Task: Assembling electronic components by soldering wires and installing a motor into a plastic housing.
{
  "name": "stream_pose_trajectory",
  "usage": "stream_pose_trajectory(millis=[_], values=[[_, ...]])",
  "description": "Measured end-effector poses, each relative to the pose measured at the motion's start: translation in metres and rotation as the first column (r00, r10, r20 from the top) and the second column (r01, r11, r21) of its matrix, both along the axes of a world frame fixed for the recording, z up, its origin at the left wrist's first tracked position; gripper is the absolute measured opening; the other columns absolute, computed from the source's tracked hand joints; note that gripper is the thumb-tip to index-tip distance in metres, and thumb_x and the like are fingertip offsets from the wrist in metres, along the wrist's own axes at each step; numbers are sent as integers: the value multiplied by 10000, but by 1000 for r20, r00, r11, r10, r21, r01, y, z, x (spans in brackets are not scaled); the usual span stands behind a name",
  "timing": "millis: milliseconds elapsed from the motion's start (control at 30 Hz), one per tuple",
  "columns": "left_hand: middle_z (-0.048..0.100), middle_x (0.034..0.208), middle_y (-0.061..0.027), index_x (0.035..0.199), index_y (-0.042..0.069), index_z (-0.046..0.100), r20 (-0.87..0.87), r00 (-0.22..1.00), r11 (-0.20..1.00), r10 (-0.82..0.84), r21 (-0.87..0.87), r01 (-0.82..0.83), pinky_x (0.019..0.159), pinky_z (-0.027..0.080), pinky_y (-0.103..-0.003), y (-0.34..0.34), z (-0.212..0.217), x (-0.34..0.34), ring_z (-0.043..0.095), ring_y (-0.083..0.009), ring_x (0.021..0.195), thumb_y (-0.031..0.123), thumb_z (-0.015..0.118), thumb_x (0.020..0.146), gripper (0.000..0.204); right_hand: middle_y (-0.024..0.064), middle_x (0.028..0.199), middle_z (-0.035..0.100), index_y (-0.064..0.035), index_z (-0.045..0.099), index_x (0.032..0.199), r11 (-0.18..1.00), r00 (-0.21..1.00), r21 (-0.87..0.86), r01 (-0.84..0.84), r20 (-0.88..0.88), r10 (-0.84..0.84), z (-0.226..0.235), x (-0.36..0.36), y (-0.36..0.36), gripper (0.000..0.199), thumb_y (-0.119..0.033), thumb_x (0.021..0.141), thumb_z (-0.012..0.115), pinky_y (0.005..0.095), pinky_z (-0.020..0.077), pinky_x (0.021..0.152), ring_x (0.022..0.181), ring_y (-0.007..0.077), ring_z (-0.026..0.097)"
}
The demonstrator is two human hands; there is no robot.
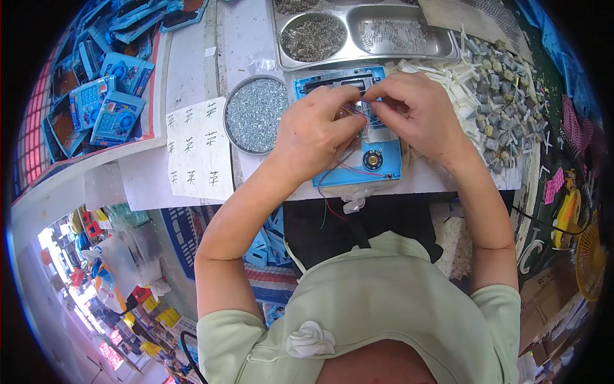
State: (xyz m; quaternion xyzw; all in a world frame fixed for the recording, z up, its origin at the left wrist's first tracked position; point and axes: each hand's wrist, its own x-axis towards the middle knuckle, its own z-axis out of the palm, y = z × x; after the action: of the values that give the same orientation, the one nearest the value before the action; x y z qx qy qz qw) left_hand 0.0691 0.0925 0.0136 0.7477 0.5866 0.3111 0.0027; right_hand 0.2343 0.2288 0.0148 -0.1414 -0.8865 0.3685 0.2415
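Observation:
A blue plastic casing (pixel 326 179) of some small device lies with its inside up at the table's front edge. Inside it sit a small round speaker (pixel 372 159) and thin coloured wires (pixel 364 171), some of which hang over the edge. My left hand (pixel 320 128) bends over the casing's left half, thumb and fingers closed on thin wires. From the right, my right hand (pixel 422 112) pinches thin wire near its fingertips, close beside the left fingers. The exact spot between the fingertips is partly hidden.
A round tray of small metal pins (pixel 257 115) stands left, beside a sheet with handwriting (pixel 199 150). Behind is a metal tray (pixel 358 61) of springs. White plastic parts and small grey motors (pixel 495 109) are heaped right. Blue casings (pixel 118 118) pile up far left.

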Motion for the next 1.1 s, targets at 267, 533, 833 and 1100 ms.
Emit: stream_pose_trajectory(millis=[267,533,833,1100], values=[[664,901,-33,864,116,716,-28,993,990,-114,-86,111,607,534,-299,4,0,-11,660,-213,759,67,770,672,204,67,776,645,-34,698,925,987,1000,-156,25,18,-23,-2,-1,2,114,-53,815,675,293,459,590,635,171,584],[632,761,-28,893,37,752,636,723,962,270,-157,-222,560,426,-226,0,-9,-1,567,-85,638,34,740,805,89,123,752,662,-42,691,885,999,998,-32,15,-53,-17,-3,-11,-5,136,-114,777,651,393,504,613,673,306,636],[622,730,-3,961,20,736,714,637,949,293,-136,-284,559,409,-209,-3,-15,7,517,-51,626,26,734,824,137,107,741,658,-67,676,844,994,995,-39,97,-35,-99,-4,-28,-19,98,-141,788,644,430,465,664,717,322,631],[571,775,23,993,-7,569,812,458,913,362,-210,-349,589,428,-174,-9,-23,7,504,-16,666,17,667,889,145,83,687,624,-67,644,791,993,993,74,97,-77,-91,-13,-11,-13,65,-129,803,657,390,435,651,647,278,614]])
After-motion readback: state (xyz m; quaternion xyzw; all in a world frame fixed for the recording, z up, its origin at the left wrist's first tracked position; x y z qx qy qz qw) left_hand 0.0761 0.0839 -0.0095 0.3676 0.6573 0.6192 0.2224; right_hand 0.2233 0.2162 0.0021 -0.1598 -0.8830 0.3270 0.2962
